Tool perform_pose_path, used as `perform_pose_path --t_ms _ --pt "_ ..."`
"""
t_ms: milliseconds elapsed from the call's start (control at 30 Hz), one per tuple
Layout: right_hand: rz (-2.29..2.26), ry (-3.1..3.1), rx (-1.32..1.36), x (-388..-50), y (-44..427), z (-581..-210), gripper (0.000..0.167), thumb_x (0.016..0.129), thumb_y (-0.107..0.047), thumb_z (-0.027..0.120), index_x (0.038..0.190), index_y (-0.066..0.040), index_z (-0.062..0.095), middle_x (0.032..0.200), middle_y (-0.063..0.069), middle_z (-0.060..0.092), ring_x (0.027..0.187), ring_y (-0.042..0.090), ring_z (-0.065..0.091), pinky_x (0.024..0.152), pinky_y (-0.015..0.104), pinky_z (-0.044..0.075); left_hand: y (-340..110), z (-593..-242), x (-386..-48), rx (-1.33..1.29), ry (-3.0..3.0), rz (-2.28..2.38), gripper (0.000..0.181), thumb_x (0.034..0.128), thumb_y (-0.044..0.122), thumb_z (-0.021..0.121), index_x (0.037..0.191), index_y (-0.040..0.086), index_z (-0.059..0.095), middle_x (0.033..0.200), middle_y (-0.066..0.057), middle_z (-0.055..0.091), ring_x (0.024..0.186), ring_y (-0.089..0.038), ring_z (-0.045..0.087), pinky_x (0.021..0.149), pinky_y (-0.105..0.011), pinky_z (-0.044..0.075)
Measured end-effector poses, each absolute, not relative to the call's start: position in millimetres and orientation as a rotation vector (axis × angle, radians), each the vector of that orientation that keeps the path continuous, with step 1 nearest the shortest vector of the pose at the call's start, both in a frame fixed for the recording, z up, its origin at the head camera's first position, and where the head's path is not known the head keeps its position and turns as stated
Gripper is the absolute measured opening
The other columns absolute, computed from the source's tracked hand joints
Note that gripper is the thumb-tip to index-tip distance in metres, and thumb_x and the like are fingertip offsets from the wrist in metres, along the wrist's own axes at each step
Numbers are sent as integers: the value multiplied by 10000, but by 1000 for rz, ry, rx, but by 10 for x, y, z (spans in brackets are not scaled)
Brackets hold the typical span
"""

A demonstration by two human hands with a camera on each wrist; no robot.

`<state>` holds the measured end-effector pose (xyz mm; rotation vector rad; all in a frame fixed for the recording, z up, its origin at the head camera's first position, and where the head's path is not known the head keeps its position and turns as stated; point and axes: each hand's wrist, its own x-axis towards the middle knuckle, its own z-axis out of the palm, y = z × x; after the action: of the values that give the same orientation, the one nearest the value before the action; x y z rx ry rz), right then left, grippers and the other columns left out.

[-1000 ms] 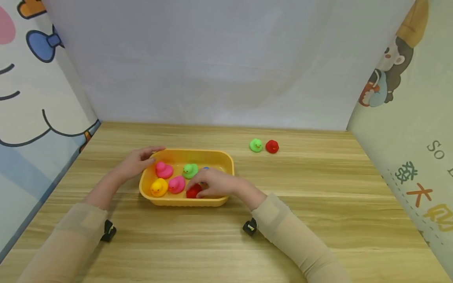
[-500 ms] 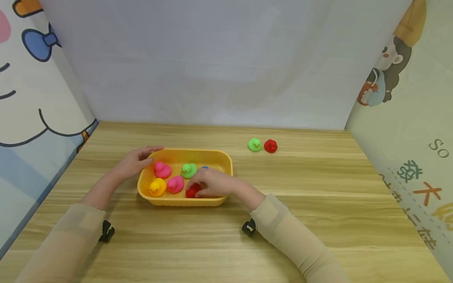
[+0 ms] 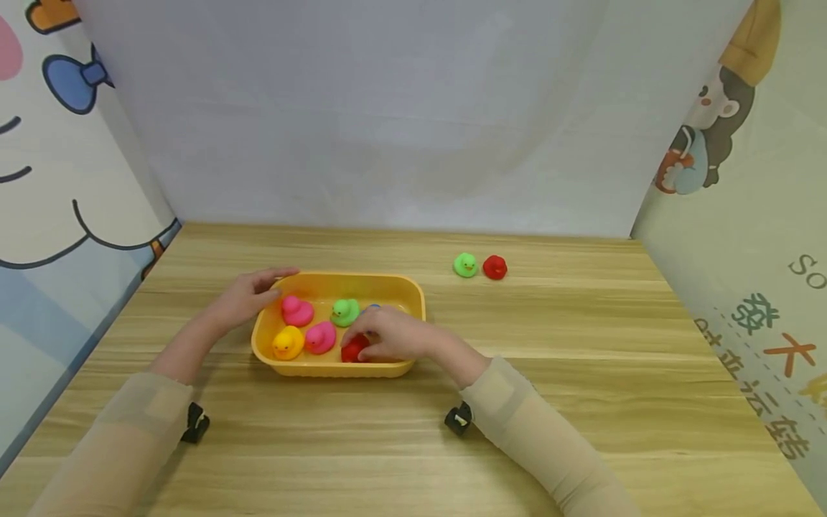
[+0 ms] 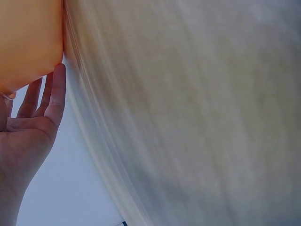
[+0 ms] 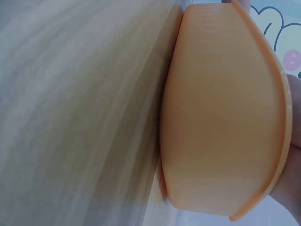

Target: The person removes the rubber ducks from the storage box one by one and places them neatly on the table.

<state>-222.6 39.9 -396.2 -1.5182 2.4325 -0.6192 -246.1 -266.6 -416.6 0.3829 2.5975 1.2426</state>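
Observation:
A yellow-orange plastic tub (image 3: 342, 369) lies lengthwise across the wooden table, left of centre. My left hand (image 3: 240, 300) touches its far left corner, fairly straight fingers against the outside and thumb near the rim. In the left wrist view these fingers (image 4: 57, 89) reach up to the tub wall (image 4: 30, 37). My right hand (image 3: 395, 334) dips into the tub's right half and pinches a red rubber duck (image 3: 352, 350) between thumb and fingers. Beside it sit two pink ducks (image 3: 321, 337), a yellow duck (image 3: 288, 343) and a green duck (image 3: 345, 312). A blue thing (image 3: 372, 308) is mostly hidden behind the right hand.
Another green duck (image 3: 465, 265) and a second red duck (image 3: 494, 267) stand side by side on the table (image 3: 581, 345), beyond the tub to the right. A pale cloth (image 3: 413, 122) hangs along the back edge; printed walls flank both sides.
The right hand and the red duck it pinches have shifted very slightly to the right inside the tub. My left hand keeps its place at the corner.

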Motion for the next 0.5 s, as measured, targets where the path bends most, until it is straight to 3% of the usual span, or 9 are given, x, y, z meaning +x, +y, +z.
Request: perform_pose_path --t_ms 233,500 --pt "-713 2445 -1464 -2227 474 -3923 227 846 -112 698 1072 -122 698 1091 1 672 1036 138 571 909 236 464 -2670 -4184 -2462 370 2592 1253 428 999 191 444 1426 206 429 1455 -183 386 1226 -348 416 1021 -546 371" --pt "-765 2423 -1426 -2235 574 -3822 244 853 -93 686 1097 -94 690 1127 26 668 1032 175 566 879 301 508 -2663 -4190 -2475 357 2607 1233 428 996 203 449 1423 207 433 1459 -185 385 1242 -358 413 1024 -553 368"
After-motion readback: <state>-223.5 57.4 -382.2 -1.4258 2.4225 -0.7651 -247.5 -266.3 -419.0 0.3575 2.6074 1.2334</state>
